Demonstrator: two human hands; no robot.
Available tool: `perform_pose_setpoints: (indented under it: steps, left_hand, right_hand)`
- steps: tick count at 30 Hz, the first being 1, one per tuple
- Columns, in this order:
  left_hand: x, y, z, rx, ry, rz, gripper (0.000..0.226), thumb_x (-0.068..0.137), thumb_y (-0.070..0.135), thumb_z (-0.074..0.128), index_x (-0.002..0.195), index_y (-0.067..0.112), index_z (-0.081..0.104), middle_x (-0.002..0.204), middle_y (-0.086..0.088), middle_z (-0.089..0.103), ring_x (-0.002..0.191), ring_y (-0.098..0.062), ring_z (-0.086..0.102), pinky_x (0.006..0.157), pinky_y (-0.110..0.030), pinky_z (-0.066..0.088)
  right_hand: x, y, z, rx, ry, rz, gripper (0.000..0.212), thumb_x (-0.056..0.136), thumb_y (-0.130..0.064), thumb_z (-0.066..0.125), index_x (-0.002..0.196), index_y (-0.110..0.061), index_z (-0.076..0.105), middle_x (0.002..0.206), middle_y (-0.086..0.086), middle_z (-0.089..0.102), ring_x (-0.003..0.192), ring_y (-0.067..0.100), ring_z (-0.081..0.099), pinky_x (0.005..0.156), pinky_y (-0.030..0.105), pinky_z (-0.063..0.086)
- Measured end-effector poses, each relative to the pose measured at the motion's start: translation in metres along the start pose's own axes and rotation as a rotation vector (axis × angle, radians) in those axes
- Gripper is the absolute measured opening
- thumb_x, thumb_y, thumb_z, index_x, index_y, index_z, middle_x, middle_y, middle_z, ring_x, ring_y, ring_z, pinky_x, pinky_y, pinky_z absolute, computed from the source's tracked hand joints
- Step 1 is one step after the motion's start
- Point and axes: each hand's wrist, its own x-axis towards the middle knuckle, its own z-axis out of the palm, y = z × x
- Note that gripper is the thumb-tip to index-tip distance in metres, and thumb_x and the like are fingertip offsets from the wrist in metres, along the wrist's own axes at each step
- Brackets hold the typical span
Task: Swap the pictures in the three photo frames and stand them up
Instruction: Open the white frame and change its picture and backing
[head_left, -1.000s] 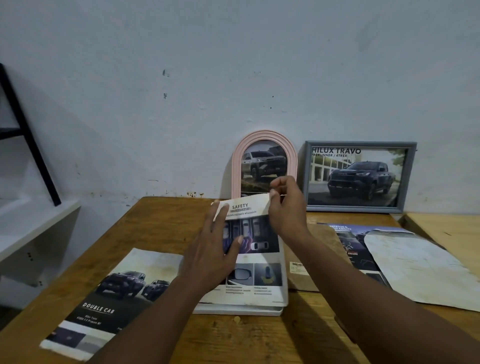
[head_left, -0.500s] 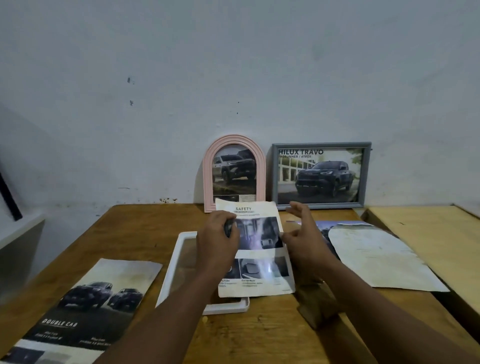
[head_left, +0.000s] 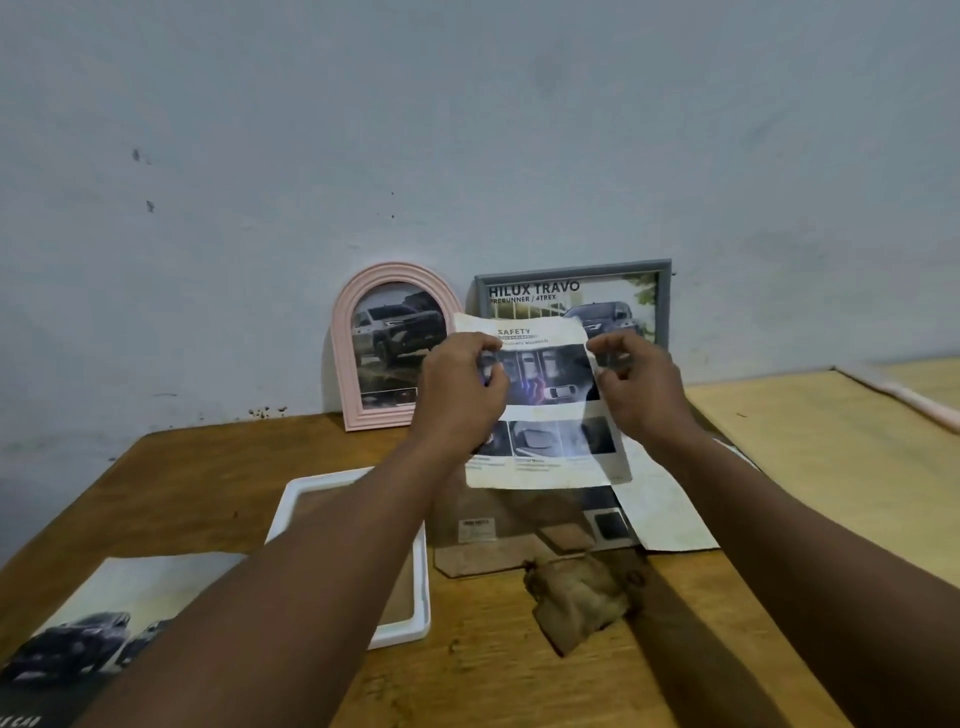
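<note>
The "SAFETY" picture sheet (head_left: 540, 415) is held up in the air over the table, gripped by my left hand (head_left: 460, 387) on its left edge and my right hand (head_left: 641, 387) on its right edge. Below it a white rectangular frame (head_left: 415, 631) lies flat on the wooden table (head_left: 208, 478), with nothing in its opening. Its brown backing board (head_left: 483, 551) lies to the right of it. A pink arched frame (head_left: 397, 345) and a grey frame (head_left: 576, 275) stand against the wall, each with a car picture inside.
A car brochure page (head_left: 98, 623) lies at the table's front left. More paper sheets (head_left: 660, 509) lie under my right forearm. A second, lighter table (head_left: 831, 457) adjoins on the right. The wall runs directly behind the standing frames.
Both hands lifted the SAFETY sheet off the white frame and raised it into the air. My right hand moved onto its right edge.
</note>
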Motion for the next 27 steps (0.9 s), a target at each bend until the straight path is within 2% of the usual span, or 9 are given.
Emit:
perform_pose_setpoints:
  steps: [3,5,8,10,13,16,20,23,27]
  left_hand:
    - [-0.008,0.005,0.024,-0.025,-0.160,-0.043,0.035,0.090,0.014,0.071,0.124,0.017,0.068,0.121,-0.001,0.066,0.106,-0.015,0.061,0.088,-0.025,0.053]
    - [-0.019,0.008,0.044,-0.042,-0.285,-0.060,0.041,0.089,0.018,0.073,0.130,0.019,0.064,0.126,0.001,0.062,0.108,-0.013,0.059,0.089,-0.025,0.052]
    - [-0.040,0.009,0.078,0.005,-0.475,-0.075,0.048,0.090,0.029,0.073,0.135,0.023,0.058,0.128,0.005,0.056,0.109,-0.010,0.054,0.090,-0.028,0.051]
    - [-0.052,0.006,0.097,0.071,-0.602,-0.084,0.047,0.089,0.041,0.071,0.132,0.024,0.061,0.123,0.004,0.059,0.110,-0.016,0.055,0.093,-0.037,0.053]
    - [-0.062,0.004,0.110,0.217,-0.743,-0.029,0.040,0.090,0.050,0.066,0.120,0.024,0.068,0.114,-0.001,0.065,0.107,-0.023,0.059,0.089,-0.043,0.053]
    - [-0.065,0.004,0.112,0.265,-0.752,0.018,0.036,0.092,0.047,0.065,0.118,0.023,0.069,0.113,-0.002,0.067,0.105,-0.024,0.059,0.088,-0.042,0.051]
    - [-0.060,0.005,0.107,0.281,-0.751,0.028,0.037,0.093,0.047,0.063,0.117,0.019,0.067,0.113,-0.003,0.066,0.107,-0.025,0.059,0.090,-0.044,0.052]
    - [-0.056,0.006,0.091,0.268,-0.719,-0.003,0.037,0.092,0.044,0.064,0.120,0.020,0.067,0.117,-0.004,0.066,0.109,-0.024,0.059,0.091,-0.043,0.052]
    - [-0.052,-0.003,0.053,0.252,-0.645,-0.055,0.043,0.092,0.042,0.065,0.132,0.027,0.061,0.135,-0.001,0.059,0.123,-0.022,0.054,0.096,-0.039,0.049]
  right_hand:
    - [0.007,0.011,-0.021,-0.069,0.007,0.014,0.025,0.099,-0.005,0.053,0.109,-0.024,0.065,0.112,-0.002,0.059,0.100,0.018,0.061,0.059,0.022,0.055]
    - [0.011,0.026,-0.038,-0.198,-0.015,0.006,0.026,0.098,-0.002,0.053,0.106,-0.022,0.067,0.109,0.002,0.060,0.094,0.021,0.061,0.054,0.017,0.047]
    - [0.013,0.052,-0.061,-0.409,-0.064,0.029,0.030,0.093,0.004,0.053,0.103,-0.019,0.069,0.106,0.006,0.063,0.087,0.022,0.059,0.054,0.018,0.039]
    - [0.009,0.069,-0.072,-0.503,-0.119,0.087,0.032,0.091,0.005,0.054,0.100,-0.022,0.067,0.104,0.007,0.063,0.084,0.023,0.059,0.055,0.024,0.045]
    - [-0.002,0.092,-0.073,-0.702,-0.296,0.174,0.022,0.093,-0.014,0.057,0.102,-0.034,0.062,0.116,0.003,0.064,0.095,0.026,0.060,0.075,0.037,0.052]
    - [-0.015,0.103,-0.065,-0.866,-0.421,0.165,0.020,0.091,-0.032,0.057,0.110,-0.039,0.059,0.125,-0.004,0.060,0.110,0.023,0.053,0.087,0.040,0.042]
    - [-0.023,0.095,-0.055,-0.877,-0.418,0.157,0.036,0.089,-0.038,0.057,0.125,-0.037,0.056,0.135,-0.004,0.055,0.125,0.026,0.049,0.098,0.047,0.038]
    - [-0.020,0.070,-0.044,-0.797,-0.406,0.126,0.035,0.089,-0.035,0.063,0.124,-0.033,0.057,0.134,-0.001,0.058,0.118,0.025,0.055,0.099,0.049,0.045]
    - [-0.016,0.026,-0.015,-0.682,-0.431,0.005,0.036,0.092,-0.032,0.066,0.126,-0.025,0.058,0.131,0.004,0.060,0.113,0.023,0.058,0.094,0.039,0.050]
